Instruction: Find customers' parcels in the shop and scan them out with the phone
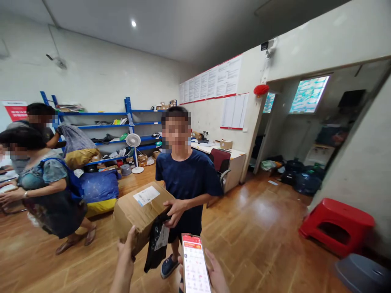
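Clasping the near corner of a cardboard box (137, 211), the left hand (126, 249) lays its thumb along the side. Another person's hand (177, 211) holds the box's right side. Its white label (146, 195) is unreadable. Beside it hangs a black plastic bag (152, 256), also labelled. The right hand (215, 268) wraps around a slim phone (195, 268), its red-topped screen's writing too small.

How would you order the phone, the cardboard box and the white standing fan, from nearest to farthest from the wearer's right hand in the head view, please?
1. Phone: held in the right hand, bottom centre.
2. Cardboard box: ahead, to the left.
3. White standing fan: well behind the box, by the blue shelves.
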Demonstrator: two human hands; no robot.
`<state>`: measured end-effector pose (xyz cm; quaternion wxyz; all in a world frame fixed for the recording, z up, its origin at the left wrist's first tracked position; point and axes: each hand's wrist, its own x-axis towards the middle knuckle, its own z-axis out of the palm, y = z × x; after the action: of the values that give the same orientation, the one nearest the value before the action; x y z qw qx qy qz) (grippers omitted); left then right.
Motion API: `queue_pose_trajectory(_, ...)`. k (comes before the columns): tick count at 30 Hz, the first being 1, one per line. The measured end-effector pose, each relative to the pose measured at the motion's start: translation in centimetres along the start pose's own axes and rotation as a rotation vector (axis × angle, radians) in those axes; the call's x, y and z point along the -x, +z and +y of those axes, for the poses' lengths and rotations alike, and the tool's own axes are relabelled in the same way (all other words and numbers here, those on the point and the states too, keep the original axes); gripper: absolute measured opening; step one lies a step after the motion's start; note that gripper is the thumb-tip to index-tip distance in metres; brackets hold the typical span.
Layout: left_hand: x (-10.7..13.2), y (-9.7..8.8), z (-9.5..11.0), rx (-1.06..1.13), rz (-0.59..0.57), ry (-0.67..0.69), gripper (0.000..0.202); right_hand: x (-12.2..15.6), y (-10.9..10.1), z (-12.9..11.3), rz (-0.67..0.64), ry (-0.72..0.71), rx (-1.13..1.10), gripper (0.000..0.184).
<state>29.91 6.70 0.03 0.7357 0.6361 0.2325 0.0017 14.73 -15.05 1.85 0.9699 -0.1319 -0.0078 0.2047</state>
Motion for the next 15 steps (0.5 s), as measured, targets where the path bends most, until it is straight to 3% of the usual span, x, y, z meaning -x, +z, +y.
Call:
queue_pose_trajectory(3, 0.1, 0.7, 0.6, -0.012, 0.04, -0.055, 0.12, 0.1, 0.2, -1.1, 0.005, 0.019, 0.006, 0.052)
queue_pose_trajectory(5, 0.4, 1.1, 0.9, 0.022, 0.031, -0.077, 0.126, 0.3, 0.1, -1.7, -0.001, 0.041, 0.004, 0.051)
queue_pose_trajectory(9, 1.0, 1.6, 1.7, 0.098, 0.02, -0.114, 0.118, 1.0, -0.8, -2.8, -0.023, 0.086, -0.008, 0.054)
queue_pose_trajectory(15, 1.9, 1.6, 2.4, 0.086, 0.042, -0.006, 0.089, 1.7, -3.2, -3.5, 0.023, 0.1, -0.023, 0.054)
